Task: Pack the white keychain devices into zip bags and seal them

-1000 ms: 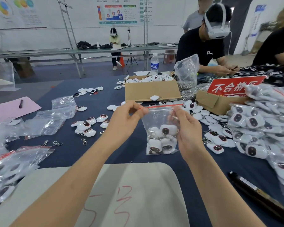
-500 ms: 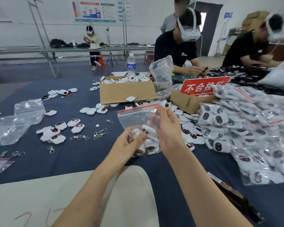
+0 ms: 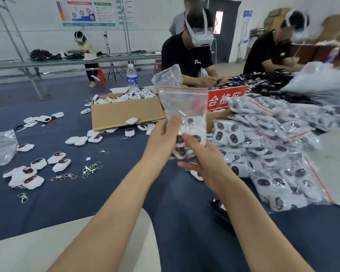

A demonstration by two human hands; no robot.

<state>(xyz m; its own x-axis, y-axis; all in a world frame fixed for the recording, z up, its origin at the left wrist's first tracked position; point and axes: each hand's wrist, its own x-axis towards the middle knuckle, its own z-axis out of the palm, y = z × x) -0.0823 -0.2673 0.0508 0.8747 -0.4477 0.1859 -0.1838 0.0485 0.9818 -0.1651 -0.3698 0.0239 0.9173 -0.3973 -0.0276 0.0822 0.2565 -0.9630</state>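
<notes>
Zip bag [image 3: 183, 107] in left hand [image 3: 161, 138] (right hand [image 3: 204, 160] gripping)

Even, bright indoor light with soft, faint shadows on the tabletop [image 3: 47, 203]. Wide-angle bending at the edges; motion blur smears the upper right corner (boxes, far figure). Mild glare on bags [image 3: 283, 154].

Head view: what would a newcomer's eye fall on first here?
The zip bag with its red strip, held up mid-frame: the left hand and right hand grip its lower part, packed with white keychain devices. Next comes the heap of filled bags at right on the blue table, then the cardboard box of devices behind the left hand.
</notes>
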